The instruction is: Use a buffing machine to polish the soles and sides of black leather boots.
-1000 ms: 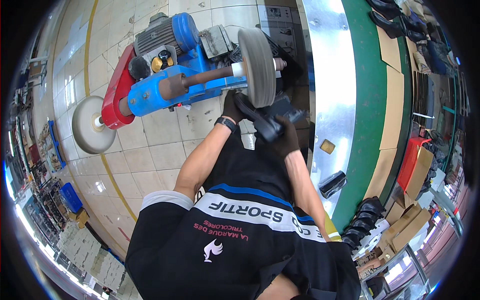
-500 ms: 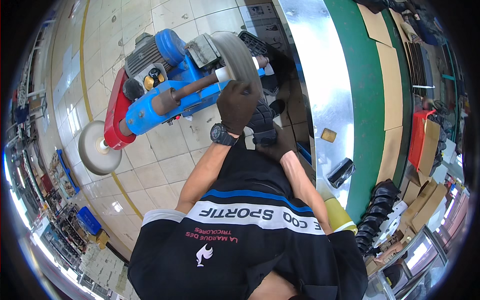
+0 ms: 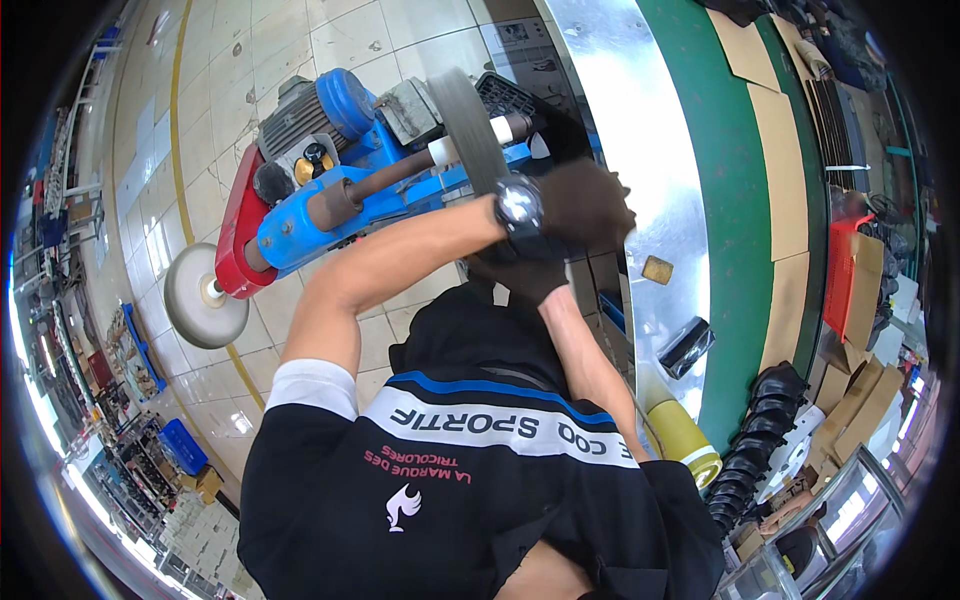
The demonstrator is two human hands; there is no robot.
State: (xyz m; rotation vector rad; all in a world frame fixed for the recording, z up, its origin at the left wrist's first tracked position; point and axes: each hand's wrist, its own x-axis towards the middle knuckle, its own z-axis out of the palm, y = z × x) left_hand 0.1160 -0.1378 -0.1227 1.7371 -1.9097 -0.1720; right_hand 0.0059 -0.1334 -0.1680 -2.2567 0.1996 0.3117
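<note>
Both of my hands wear dark gloves. My left hand (image 3: pixel 588 207), with a black watch at its wrist, reaches across in front of my right hand, close to the metal table edge; it is smeared by motion and its fingers are hard to read. Lower and nearer to me, my right hand (image 3: pixel 522 272) is closed around a black ribbed piece, now mostly hidden by the gloves and the left wrist. Just beyond the hands, a grey grinding wheel (image 3: pixel 467 130) on a blue machine (image 3: pixel 300 218) looks blurred, as if turning.
A pale buffing wheel (image 3: pixel 205 296) sticks out at the machine's left end, beside a red guard (image 3: pixel 238 220). To the right runs a shiny metal tabletop (image 3: pixel 640 120) with a small tan block (image 3: pixel 657 269) and a black cylinder (image 3: pixel 686 347). A yellow roll (image 3: pixel 685 440) stands nearer.
My left hand has swung right, from beside the wheel over toward the table edge, crossing past my right hand. The right hand has shifted slightly left and the black piece is now mostly covered.
</note>
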